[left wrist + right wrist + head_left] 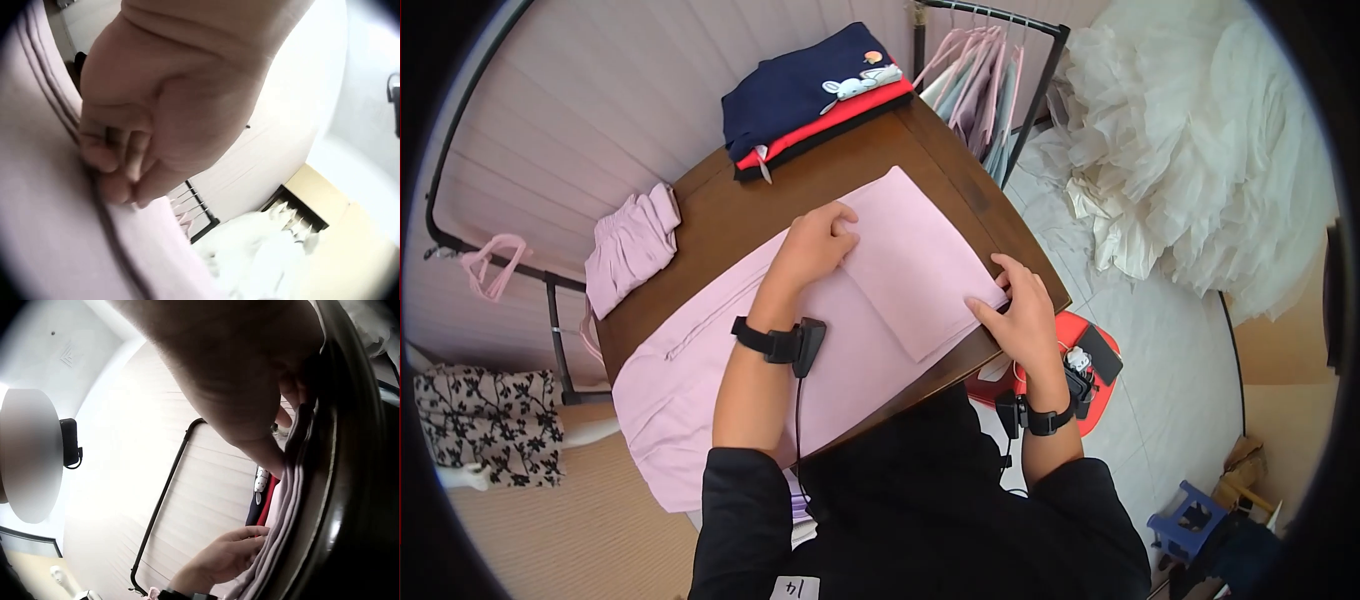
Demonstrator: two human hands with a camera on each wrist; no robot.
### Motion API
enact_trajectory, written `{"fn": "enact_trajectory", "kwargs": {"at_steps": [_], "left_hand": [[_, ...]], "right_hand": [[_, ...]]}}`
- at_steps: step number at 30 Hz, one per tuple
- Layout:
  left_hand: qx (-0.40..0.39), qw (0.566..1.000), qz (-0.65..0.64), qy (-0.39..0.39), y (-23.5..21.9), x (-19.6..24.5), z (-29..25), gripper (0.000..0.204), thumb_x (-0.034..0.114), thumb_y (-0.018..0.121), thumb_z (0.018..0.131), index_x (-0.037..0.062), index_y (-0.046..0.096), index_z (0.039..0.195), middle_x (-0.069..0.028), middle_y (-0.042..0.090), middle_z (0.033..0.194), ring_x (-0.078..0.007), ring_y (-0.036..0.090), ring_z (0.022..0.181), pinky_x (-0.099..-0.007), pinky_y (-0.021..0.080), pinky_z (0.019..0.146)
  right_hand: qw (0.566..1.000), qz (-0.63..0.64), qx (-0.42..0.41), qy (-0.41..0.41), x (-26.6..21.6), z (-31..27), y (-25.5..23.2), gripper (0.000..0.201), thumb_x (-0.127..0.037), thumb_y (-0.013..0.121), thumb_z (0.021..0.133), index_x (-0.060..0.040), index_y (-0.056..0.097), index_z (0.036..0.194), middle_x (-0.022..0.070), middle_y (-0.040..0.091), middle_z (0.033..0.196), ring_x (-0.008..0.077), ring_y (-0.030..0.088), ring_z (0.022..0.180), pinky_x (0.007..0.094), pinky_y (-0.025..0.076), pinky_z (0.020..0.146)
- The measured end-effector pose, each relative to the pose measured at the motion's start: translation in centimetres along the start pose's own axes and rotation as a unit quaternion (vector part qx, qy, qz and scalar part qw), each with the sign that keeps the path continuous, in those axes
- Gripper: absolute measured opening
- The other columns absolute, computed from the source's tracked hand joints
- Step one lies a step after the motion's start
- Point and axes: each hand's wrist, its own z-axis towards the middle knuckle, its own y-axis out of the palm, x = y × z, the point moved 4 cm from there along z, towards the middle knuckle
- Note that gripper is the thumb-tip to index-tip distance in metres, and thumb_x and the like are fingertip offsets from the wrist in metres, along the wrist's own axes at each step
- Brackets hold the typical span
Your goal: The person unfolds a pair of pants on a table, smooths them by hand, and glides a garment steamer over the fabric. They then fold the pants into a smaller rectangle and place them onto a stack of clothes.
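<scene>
A pink garment (pixel 910 265) lies on the brown table, its right end folded over into a flat layered panel. At the panel's upper left edge, my left hand (pixel 815 245) pinches the cloth with bent fingers; the left wrist view shows this hand (pixel 175 106) with thumb and fingertips together at the pink fabric (pixel 50 181). My right hand (pixel 1025 315) holds the panel's right edge, thumb on top and fingers around the far side. In the right wrist view, that hand (pixel 250 381) grips the stacked layers (pixel 290 494) near the table edge.
Folded navy (pixel 790 85) and red (pixel 825 125) clothes are stacked at the table's back. A folded pink garment (pixel 632 245) sits on the left. Beyond the table are a rack with hangers (pixel 975 70), white tulle (pixel 1190 130), a red stool (pixel 1100 400) and a blue stool (pixel 1185 525).
</scene>
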Motion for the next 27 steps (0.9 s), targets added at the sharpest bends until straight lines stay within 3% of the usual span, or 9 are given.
{"fn": "enact_trajectory", "kwargs": {"at_steps": [5, 7, 11, 13, 17, 20, 23, 25, 27], "left_hand": [[0.053, 0.997, -0.063, -0.011, 0.7, -1.7, -0.1, 0.028, 0.004, 0.065, 0.085, -0.0024, 0.06, 0.112, -0.0064, 0.064, 0.07, -0.0116, 0.059, 0.057, -0.0265, 0.046, 0.053], [0.085, 0.98, -0.176, -0.044, 0.7, -1.9, -0.7, 0.041, 0.007, 0.062, 0.088, -0.0036, 0.052, 0.126, -0.01, 0.066, 0.077, -0.014, 0.062, 0.059, -0.0264, 0.047, 0.053], [0.07, 0.947, -0.297, -0.1, 0.5, -1.8, -1.9, 0.055, 0.012, 0.06, 0.091, -0.0061, 0.039, 0.138, -0.0128, 0.067, 0.082, -0.0184, 0.065, 0.061, -0.0285, 0.051, 0.053], [0.071, 0.928, -0.344, -0.123, 0.7, -2.4, -1.8, 0.059, 0.013, 0.057, 0.093, -0.0086, 0.032, 0.143, -0.0164, 0.067, 0.085, -0.021, 0.068, 0.065, -0.0293, 0.054, 0.055], [0.067, 0.91, -0.389, -0.124, 0.5, -2.9, -1.7, 0.052, 0.013, 0.054, 0.097, -0.0087, 0.036, 0.14, -0.0164, 0.067, 0.084, -0.0227, 0.07, 0.068, -0.0307, 0.057, 0.06], [0.045, 0.895, -0.431, -0.11, 0.1, -3.0, -2.0, 0.052, 0.021, 0.053, 0.1, -0.0065, 0.036, 0.141, -0.0177, 0.067, 0.086, -0.0241, 0.07, 0.071, -0.0328, 0.059, 0.064], [0.014, 0.877, -0.469, -0.107, -0.6, -2.7, -2.7, 0.055, 0.035, 0.051, 0.102, -0.0033, 0.039, 0.14, -0.0192, 0.067, 0.091, -0.0253, 0.071, 0.076, -0.0348, 0.059, 0.066], [-0.02, 0.853, -0.509, -0.11, -1.3, -2.8, -3.5, 0.063, 0.053, 0.049, 0.099, 0.0001, 0.046, 0.133, -0.0241, 0.065, 0.103, -0.0293, 0.069, 0.092, -0.0391, 0.058, 0.08], [-0.021, 0.835, -0.544, -0.078, -1.9, -4.7, -3.0, 0.067, 0.057, 0.047, 0.099, 0.0004, 0.047, 0.134, -0.0233, 0.063, 0.111, -0.0281, 0.066, 0.102, -0.04, 0.055, 0.087]], "right_hand": [[0.997, -0.035, -0.056, 0.043, -0.9, 1.7, 0.3, 0.05, -0.023, 0.075, 0.076, 0.0016, 0.061, 0.117, 0.0154, 0.065, 0.094, 0.0325, 0.06, 0.091, 0.0406, 0.049, 0.082], [0.984, 0.002, -0.146, 0.099, -0.2, 2.3, 0.8, 0.042, -0.021, 0.072, 0.076, 0.003, 0.063, 0.11, 0.0171, 0.065, 0.091, 0.0331, 0.061, 0.086, 0.0389, 0.049, 0.08], [0.99, 0.095, -0.098, 0.046, 0.1, 2.0, 1.8, 0.03, -0.014, 0.07, 0.079, 0.004, 0.064, 0.102, 0.0155, 0.067, 0.097, 0.0261, 0.064, 0.087, 0.0351, 0.05, 0.079], [0.918, 0.35, -0.122, 0.139, -0.2, 1.5, 2.8, 0.021, -0.005, 0.067, 0.081, 0.0037, 0.063, 0.101, 0.0127, 0.067, 0.108, 0.0181, 0.063, 0.095, 0.0309, 0.049, 0.082], [0.852, 0.505, -0.086, 0.11, -2.5, 1.0, 3.6, 0.018, 0.002, 0.064, 0.083, 0.0033, 0.063, 0.1, 0.0117, 0.064, 0.12, 0.014, 0.059, 0.1, 0.03, 0.048, 0.087], [0.837, 0.538, -0.083, 0.06, -5.0, 0.5, 3.9, 0.018, 0.002, 0.063, 0.082, 0.0024, 0.061, 0.1, 0.0138, 0.061, 0.126, 0.0167, 0.059, 0.103, 0.0301, 0.045, 0.093], [0.933, 0.305, -0.102, -0.162, -10.3, -1.1, 3.8, 0.023, -0.001, 0.066, 0.073, 0.0012, 0.059, 0.095, 0.0177, 0.061, 0.128, 0.0207, 0.061, 0.107, 0.0314, 0.046, 0.092], [0.932, 0.16, -0.123, -0.3, -13.3, -3.0, 5.1, 0.029, -0.002, 0.067, 0.067, -0.0002, 0.059, 0.094, 0.0199, 0.061, 0.123, 0.0358, 0.061, 0.112, 0.0406, 0.047, 0.096], [0.888, 0.066, -0.138, -0.433, -15.7, -5.1, 7.3, 0.026, -0.003, 0.07, 0.066, -0.0026, 0.06, 0.09, 0.0184, 0.061, 0.122, 0.0417, 0.054, 0.123, 0.0533, 0.039, 0.106]]}}
